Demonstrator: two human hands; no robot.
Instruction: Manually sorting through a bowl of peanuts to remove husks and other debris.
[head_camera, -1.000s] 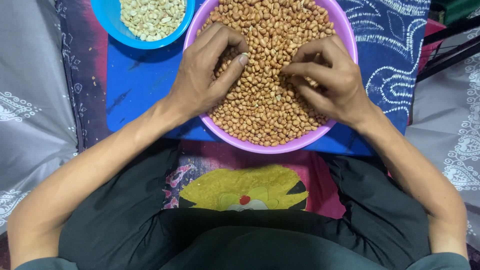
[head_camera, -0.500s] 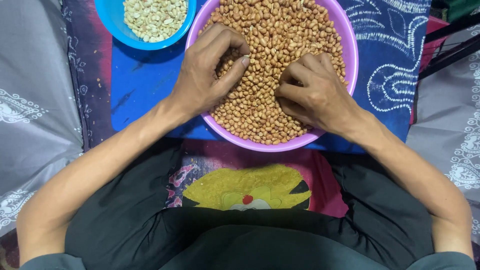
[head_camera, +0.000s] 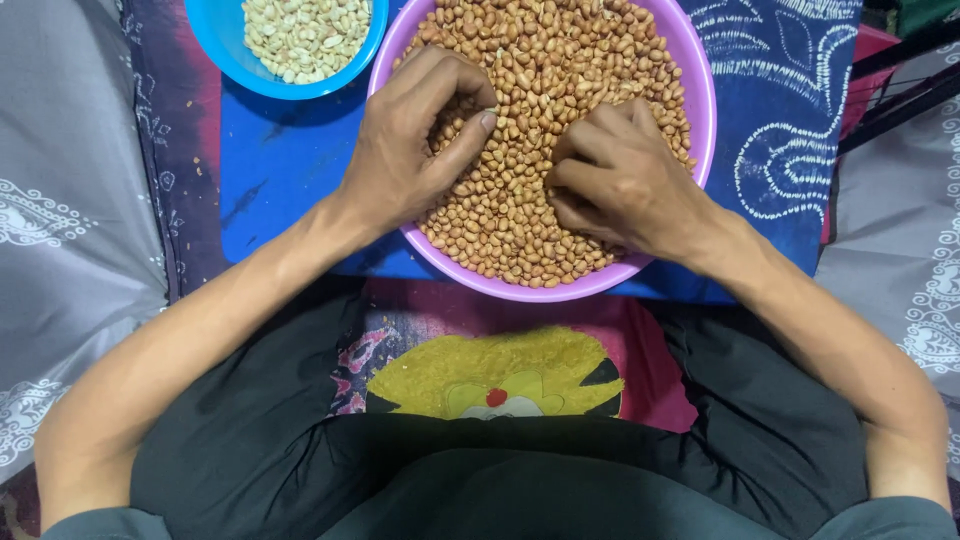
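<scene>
Head view, looking straight down. Landmark: purple bowl (head_camera: 690, 75), round, sitting on a blue patterned cloth (head_camera: 290, 160) in front of the person's lap.

Item 1: brown-skinned peanuts (head_camera: 560, 70), filling the purple bowl nearly to the rim. Kernels are lying every way; no shared long axis or heading is showing, and the bowl itself has none.

Item 2: left hand (head_camera: 415, 145), resting over the bowl's left rim, fingers curling toward the thumb as if pinching kernels; whether anything is actually being held cannot be told.

Item 3: right hand (head_camera: 620, 180), lying inside the bowl at its lower right, fingers folding inward over the heap; contents of the curl are hidden.

Item 4: blue bowl (head_camera: 225, 45), just beside the purple bowl's upper left, holding pale skinless peanuts (head_camera: 305, 35).

Item 5: grey patterned fabric (head_camera: 70, 200), lying well to the left of the purple bowl.

Risk, as a judgement: with the heap standing so high, a wrist pressing on the rim could be tipping the bowl, or stirring fingers could be pushing kernels over the near edge onto the cloth.
</scene>
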